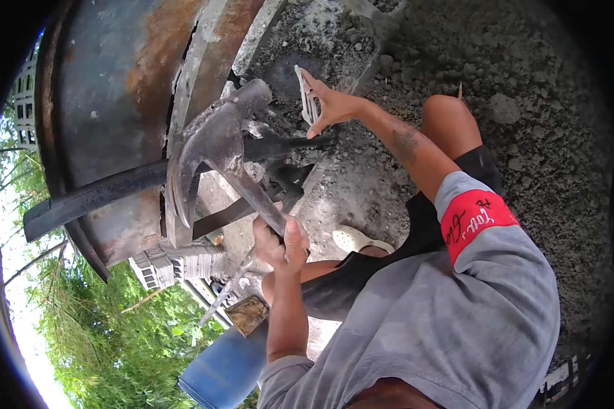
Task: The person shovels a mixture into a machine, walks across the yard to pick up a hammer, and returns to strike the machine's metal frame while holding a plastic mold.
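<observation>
My left hand (282, 242) is closed around the handle of a claw hammer (215, 136), whose worn grey head is raised close to the camera. Behind the head runs a long, dark, curved flat metal bar (102, 194). Its narrower end reaches toward my right hand (327, 105), which pinches a whitish looped strip (307, 102) between thumb and fingers; I cannot tell what it is. My right thumb tip is right by that end of the bar. A second dark flat strip (225, 217) crosses below the hammer. A pale tapered rod (228, 290) shows past my left hand.
A rusty metal drum (109, 88) stands beside a concrete ledge (191, 102). Grey ash and rubble (525, 102) cover the ground. A cream clog (355, 240) is on my foot. A blue barrel (222, 371) and grey stacked blocks (177, 266) stand farther off, before green foliage.
</observation>
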### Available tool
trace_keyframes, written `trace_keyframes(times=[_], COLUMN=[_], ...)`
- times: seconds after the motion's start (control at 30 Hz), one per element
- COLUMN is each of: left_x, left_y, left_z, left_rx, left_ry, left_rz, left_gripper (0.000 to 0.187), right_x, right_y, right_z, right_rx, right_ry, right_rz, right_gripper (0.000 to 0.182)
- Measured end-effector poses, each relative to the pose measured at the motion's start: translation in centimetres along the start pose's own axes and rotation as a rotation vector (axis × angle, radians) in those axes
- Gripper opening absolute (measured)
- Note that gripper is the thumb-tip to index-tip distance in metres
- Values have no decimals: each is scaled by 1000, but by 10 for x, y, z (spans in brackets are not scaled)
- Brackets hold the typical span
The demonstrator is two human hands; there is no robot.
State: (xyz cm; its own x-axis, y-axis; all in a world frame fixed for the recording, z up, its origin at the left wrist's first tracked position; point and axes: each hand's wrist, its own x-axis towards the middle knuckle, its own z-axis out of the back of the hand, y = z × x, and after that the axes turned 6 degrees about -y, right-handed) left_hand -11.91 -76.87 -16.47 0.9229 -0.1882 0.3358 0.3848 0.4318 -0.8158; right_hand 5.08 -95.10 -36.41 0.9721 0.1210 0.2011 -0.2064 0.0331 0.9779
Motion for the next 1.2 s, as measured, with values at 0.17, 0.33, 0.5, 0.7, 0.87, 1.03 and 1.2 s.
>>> trace_keyframes(times=[0.17,0.33,0.5,0.7,0.87,1.03,1.2], left_x=[8,10,18,66,98,112,116], left_y=[5,11,4,-10,-15,-23,-9], left_z=[-12,-16,-18,-34,-48,-62,-68], left_rx=[-201,40,201,593,787,800,855], left_ry=[-28,46,65,279,543,724,816], left_rz=[25,217,167,49,-206,-214,-162], left_gripper=[29,28,35,37,51,44,45], right_x=[4,7,-2,-14,-26,-29,-35], right_y=[-3,-12,-22,-58,-51,-69,-37], right_z=[-27,-17,-3,-30,-40,-51,-31], right_rx=[61,57,272,128,72,280,46], right_ry=[-214,-250,-246,-599,-499,-701,-321], right_rz=[62,68,-181,-2,-271,-178,-373], right_gripper=[114,79,55,36,49,47,43])
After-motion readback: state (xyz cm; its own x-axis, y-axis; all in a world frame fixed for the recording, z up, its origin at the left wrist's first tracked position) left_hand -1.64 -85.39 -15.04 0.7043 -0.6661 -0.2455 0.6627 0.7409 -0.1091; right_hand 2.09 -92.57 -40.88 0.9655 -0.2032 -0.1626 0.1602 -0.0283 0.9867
